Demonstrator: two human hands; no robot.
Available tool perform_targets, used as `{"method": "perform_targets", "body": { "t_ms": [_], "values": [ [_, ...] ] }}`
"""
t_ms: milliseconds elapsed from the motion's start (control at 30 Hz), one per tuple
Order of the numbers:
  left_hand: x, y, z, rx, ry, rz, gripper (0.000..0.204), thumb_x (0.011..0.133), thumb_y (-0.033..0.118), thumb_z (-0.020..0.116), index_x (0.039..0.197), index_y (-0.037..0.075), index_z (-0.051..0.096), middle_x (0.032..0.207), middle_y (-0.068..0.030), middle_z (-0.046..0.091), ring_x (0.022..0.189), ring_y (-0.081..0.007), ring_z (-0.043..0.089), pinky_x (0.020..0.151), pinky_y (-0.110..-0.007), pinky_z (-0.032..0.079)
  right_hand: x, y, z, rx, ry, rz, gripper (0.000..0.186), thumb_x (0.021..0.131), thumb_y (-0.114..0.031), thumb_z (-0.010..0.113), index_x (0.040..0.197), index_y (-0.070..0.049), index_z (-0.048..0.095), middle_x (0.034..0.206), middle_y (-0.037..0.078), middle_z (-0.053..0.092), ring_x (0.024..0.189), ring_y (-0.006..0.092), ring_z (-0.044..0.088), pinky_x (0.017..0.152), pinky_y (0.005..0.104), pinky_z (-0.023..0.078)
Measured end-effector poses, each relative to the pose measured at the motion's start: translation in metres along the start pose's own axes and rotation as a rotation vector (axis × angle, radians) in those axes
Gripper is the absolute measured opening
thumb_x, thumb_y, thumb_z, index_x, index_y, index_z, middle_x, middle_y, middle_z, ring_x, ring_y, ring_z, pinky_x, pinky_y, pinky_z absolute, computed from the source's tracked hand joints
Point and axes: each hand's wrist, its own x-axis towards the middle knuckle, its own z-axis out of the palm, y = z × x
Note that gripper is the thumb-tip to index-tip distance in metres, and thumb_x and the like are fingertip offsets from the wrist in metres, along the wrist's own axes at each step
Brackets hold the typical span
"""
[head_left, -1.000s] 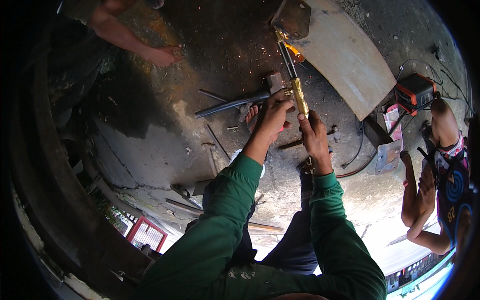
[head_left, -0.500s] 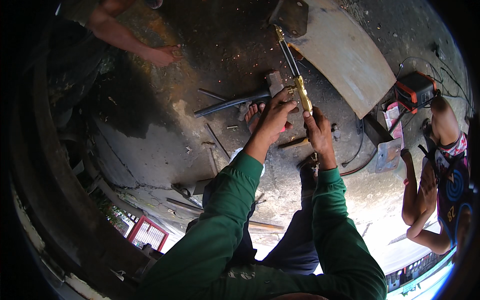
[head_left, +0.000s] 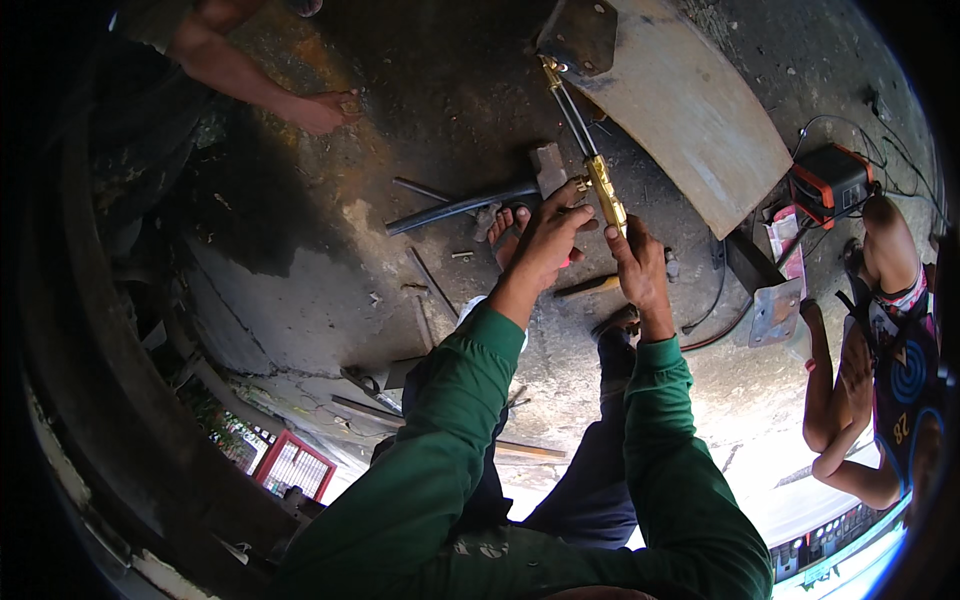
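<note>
A brass cutting torch with slim silver tubes points away from me, its head beside a dark steel plate. My right hand is closed around the torch's handle, thumb along the top. At the torch's left side, my left hand has its fingers curled at a small brass valve knob. A bit of something pinkish red shows beneath the left fingers; its kind is hidden. Past the dark plate, a large curved metal sheet lies on the ground.
A sledgehammer lies left of the torch, and a hammer with a yellowish handle lies under my hands. A co-worker's hand is at the upper left. Another person sits at right, near a black-and-orange machine with cables.
The orange sparks scattered over the ground have vanished. The torch head has shifted slightly left and nearer me. Both hands keep their places on the torch.
</note>
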Motion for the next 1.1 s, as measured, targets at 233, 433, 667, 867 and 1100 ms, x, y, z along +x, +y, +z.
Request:
{"method": "perform_targets", "body": {
  "t_ms": [233,433,667,867,1100],
  "values": [
    [0.0018,-0.0031,0.0000,0.012,-0.014,-0.003,0.063,0.099,0.027,0.061,0.158,0.016,0.040,0.126,-0.0049,0.060,0.109,-0.0138,0.065,0.057,-0.026,0.049,0.0013,0.0037,-0.0010,-0.008,0.019,-0.026,0.050,0.101,-0.045,0.060,0.117,0.003,0.063,0.074,0.021,0.065,0.070,0.0334,0.068,0.065,0.0424,0.050],
    [0.0031,-0.0044,0.0005,0.013,-0.010,-0.013,0.065,0.099,0.027,0.062,0.159,0.016,0.038,0.126,-0.0052,0.060,0.110,-0.0140,0.065,0.057,-0.026,0.049,0.0016,0.0066,-0.0016,-0.010,0.019,-0.029,0.051,0.101,-0.045,0.060,0.117,0.003,0.063,0.075,0.021,0.065,0.070,0.0335,0.067,0.065,0.0429,0.049],
    [0.0010,-0.0020,0.0036,-0.003,0.003,-0.017,0.065,0.099,0.025,0.062,0.159,0.016,0.038,0.126,-0.0058,0.060,0.109,-0.0145,0.065,0.056,-0.025,0.049,0.0028,0.0079,-0.0028,0.019,0.000,0.020,0.051,0.102,-0.044,0.060,0.121,0.002,0.062,0.078,0.022,0.066,0.073,0.0348,0.068,0.068,0.0435,0.050],
    [0.0015,-0.0034,0.0039,-0.018,-0.009,0.004,0.065,0.100,0.024,0.061,0.160,0.016,0.037,0.127,-0.0064,0.059,0.107,-0.0146,0.066,0.055,-0.025,0.049,0.0039,0.0052,-0.0074,-0.002,-0.026,0.013,0.052,0.101,-0.044,0.060,0.123,0.002,0.063,0.080,0.024,0.067,0.075,0.0365,0.069,0.070,0.0440,0.050],
    [0.0047,-0.0050,0.0033,-0.017,-0.015,-0.004,0.066,0.100,0.024,0.060,0.160,0.014,0.035,0.131,-0.0070,0.057,0.109,-0.0154,0.065,0.054,-0.025,0.049,0.0051,0.0086,-0.0049,-0.006,-0.001,0.007,0.051,0.101,-0.044,0.060,0.120,0.003,0.063,0.077,0.022,0.066,0.072,0.0329,0.068,0.068,0.0426,0.050]
  ]
}}
